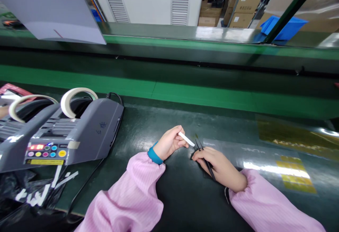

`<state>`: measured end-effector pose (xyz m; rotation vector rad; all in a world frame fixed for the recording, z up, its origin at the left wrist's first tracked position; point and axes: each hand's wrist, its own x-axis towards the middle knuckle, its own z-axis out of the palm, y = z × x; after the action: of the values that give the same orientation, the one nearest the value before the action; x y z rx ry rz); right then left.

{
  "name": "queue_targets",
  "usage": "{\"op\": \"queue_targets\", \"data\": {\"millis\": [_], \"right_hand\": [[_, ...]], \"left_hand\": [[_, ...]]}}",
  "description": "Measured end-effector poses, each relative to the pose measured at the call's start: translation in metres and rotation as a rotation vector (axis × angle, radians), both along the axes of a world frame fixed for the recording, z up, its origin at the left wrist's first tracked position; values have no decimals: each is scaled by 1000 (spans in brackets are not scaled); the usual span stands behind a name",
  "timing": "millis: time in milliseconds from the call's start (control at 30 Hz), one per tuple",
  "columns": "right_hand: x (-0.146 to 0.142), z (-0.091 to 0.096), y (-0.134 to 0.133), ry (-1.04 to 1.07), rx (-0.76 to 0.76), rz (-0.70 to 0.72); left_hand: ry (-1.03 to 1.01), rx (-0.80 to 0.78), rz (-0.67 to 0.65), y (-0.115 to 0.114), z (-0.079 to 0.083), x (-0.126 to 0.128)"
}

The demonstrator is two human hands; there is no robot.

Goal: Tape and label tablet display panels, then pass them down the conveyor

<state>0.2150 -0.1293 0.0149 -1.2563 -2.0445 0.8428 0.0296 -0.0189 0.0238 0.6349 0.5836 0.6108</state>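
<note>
Between the thumb and fingers of my left hand (170, 142) is a short white strip of tape (186, 139), its free end pointing toward my right hand. My right hand (215, 163) grips a pair of black tweezers (209, 168), with the tips a little apart and close to the strip's free end. A small dark piece (192, 154) shows by the right fingertips; its kind is unclear. Both hands are over the dark green tabletop (185, 196). On the left stands a grey tape dispenser (92, 126) carrying a roll of white tape (68, 103).
Another dispenser with a tape roll (16, 110) stands at the far left. White tape scraps (39, 195) lie on black plastic at lower left, near a black cable (87, 182). Yellow film (293, 173) lies at right. A green ledge (185, 99) runs behind.
</note>
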Motion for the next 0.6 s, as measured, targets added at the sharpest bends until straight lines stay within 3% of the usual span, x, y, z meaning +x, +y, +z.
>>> {"op": "queue_targets", "data": {"millis": [600], "right_hand": [[0,-1,0,-3,7,-5]], "left_hand": [[4,1,1,0,0,0]]}}
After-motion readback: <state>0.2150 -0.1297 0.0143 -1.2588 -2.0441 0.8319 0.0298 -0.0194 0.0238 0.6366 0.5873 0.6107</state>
